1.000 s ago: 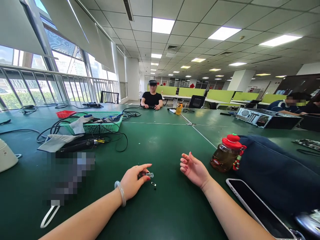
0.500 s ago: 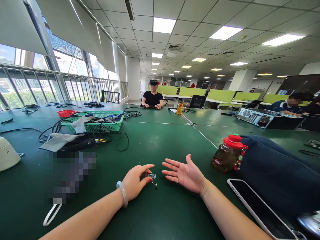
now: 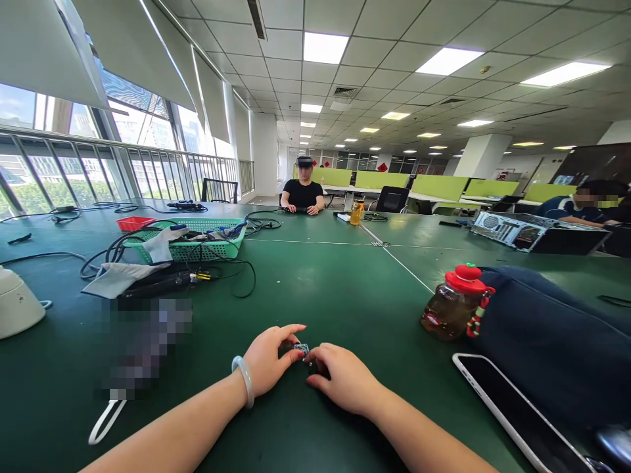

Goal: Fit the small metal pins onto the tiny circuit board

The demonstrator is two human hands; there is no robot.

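My left hand (image 3: 269, 360), with a pale bangle on its wrist, is closed on a small circuit board (image 3: 301, 348) just above the table. The board is pinched between thumb and fingers, and its details are too small to read. My right hand (image 3: 345, 378) is palm down beside it. Its curled fingertips reach the board's right edge, while the thumb stands apart below. A tiny white piece (image 3: 306, 360) at the board's lower edge is partly hidden by those fingertips; I cannot tell if they touch it.
On the green table (image 3: 315, 289), a green basket (image 3: 217, 248) of cables stands left, near a blurred dark item (image 3: 148, 348) with a white strap. To the right are a red-lidded bottle (image 3: 453, 305), a dark bag (image 3: 552, 341) and a tablet (image 3: 517, 407). A person (image 3: 303, 194) sits opposite.
My right hand has turned from palm up and spread to palm down, and moved left to the circuit board. My left hand still holds the board in about the same place.
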